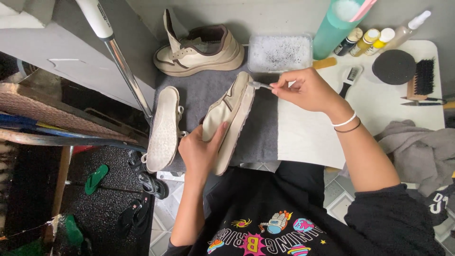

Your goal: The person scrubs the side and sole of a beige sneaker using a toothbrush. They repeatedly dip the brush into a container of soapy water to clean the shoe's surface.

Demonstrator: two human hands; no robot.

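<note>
My left hand (201, 149) grips a cream sneaker (228, 114) by its heel, tilted on its side on a grey towel (263, 128). My right hand (305, 90) pinches a small brush (259, 85) whose head touches the toe edge of the sneaker's sole. Another cream sneaker (163, 128) lies sole-up to the left. A third sneaker (199, 51) stands upright at the back of the towel.
A clear tub of foamy water (279, 52) sits behind the towel on a white table (308, 137). A teal bottle (334, 28), small bottles (367, 41), a black round sponge (393, 66), a bristle brush (422, 78) and grey cloth (417, 147) lie right. Sandals (142, 189) are on the floor.
</note>
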